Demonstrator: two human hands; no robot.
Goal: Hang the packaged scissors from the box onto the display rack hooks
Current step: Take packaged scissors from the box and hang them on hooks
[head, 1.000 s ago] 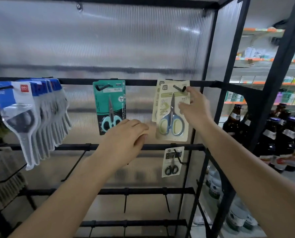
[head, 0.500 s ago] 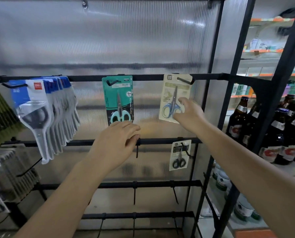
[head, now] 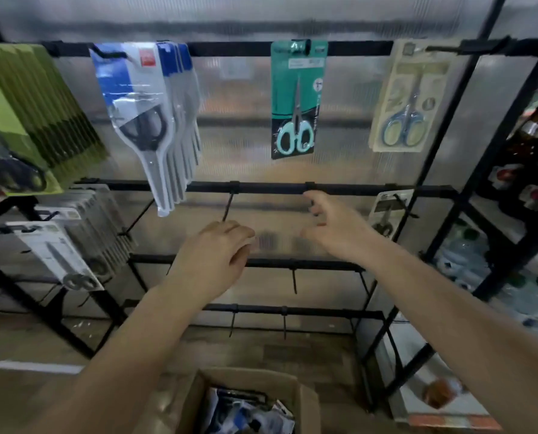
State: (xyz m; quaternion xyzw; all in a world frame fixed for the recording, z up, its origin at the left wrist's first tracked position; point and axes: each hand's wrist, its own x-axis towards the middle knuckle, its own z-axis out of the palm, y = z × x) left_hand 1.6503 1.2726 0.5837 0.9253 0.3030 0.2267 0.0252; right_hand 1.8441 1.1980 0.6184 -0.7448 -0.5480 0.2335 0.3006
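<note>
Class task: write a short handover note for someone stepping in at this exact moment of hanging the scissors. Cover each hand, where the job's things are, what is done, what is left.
Left hand: holds nothing, fingers loosely curled, in front of the rack's middle rails.
Right hand: open, holds nothing, fingers spread just below the second rail.
Done: cream scissors pack hangs on the top-right hook; teal scissors pack hangs beside it; blue-and-white packs hang further left.
Left: cardboard box below still holds packs. Take the next one and hang it; an empty hook is on the second rail.
</note>
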